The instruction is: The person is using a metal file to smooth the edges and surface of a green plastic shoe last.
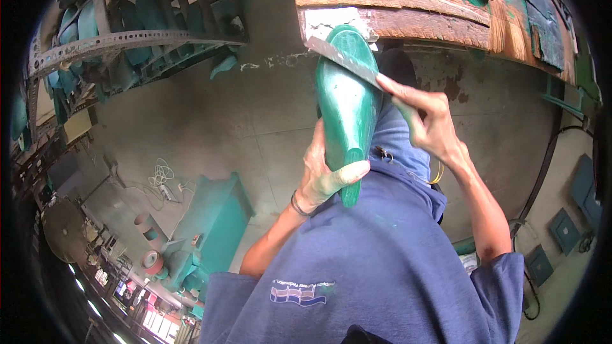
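Head view: left hand (317,178) wraps fingers round the narrow end of a green shoe mould (340,111), long axis toward the tabletop (424,24); right-hand (433,121) fingers, closed on a file (347,62), slant it leftward across the wide end.

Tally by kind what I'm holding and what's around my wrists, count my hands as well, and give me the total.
Hands: 2 (left hand, right hand)
Green foot-shaped form: 1
Long flat metal tool: 1
Dark wristband: 1
Total: 5
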Demonstrator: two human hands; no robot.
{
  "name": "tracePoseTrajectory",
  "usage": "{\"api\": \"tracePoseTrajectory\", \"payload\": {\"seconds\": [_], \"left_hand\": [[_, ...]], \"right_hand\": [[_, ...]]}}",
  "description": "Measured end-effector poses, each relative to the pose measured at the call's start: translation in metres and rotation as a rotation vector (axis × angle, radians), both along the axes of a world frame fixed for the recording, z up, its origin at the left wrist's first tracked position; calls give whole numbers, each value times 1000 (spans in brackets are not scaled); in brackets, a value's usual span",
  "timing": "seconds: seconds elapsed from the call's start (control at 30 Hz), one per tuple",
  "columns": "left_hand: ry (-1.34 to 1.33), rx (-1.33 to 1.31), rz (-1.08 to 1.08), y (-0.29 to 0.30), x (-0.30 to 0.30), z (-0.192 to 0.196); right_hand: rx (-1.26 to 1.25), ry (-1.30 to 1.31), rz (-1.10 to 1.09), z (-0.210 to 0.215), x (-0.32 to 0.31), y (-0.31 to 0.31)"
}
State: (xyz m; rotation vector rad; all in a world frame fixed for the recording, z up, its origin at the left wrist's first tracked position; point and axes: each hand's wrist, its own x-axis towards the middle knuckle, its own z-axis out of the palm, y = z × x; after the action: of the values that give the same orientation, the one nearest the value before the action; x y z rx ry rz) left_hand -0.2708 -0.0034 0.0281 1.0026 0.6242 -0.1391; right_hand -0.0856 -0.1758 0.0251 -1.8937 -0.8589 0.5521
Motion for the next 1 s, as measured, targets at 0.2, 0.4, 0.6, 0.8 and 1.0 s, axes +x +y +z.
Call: {"api": "tracePoseTrajectory", "payload": {"seconds": [0.2,0.4,0.6,0.8,1.0], "left_hand": [[6,25,-123,2,2,-9],[16,12,-54,2,-2,-4],[17,29,-92,-1,0,-8],[-15,30,-76,3,-2,-6],[62,-26,-130,5,4,-1]], "right_hand": [[74,48,-17,-8,26,32],[16,13,-49,-2,-8,-2],[87,39,-32,-13,24,33],[49,-27,-40,2,-8,5],[46,-140,15,-10,31,41]]}}
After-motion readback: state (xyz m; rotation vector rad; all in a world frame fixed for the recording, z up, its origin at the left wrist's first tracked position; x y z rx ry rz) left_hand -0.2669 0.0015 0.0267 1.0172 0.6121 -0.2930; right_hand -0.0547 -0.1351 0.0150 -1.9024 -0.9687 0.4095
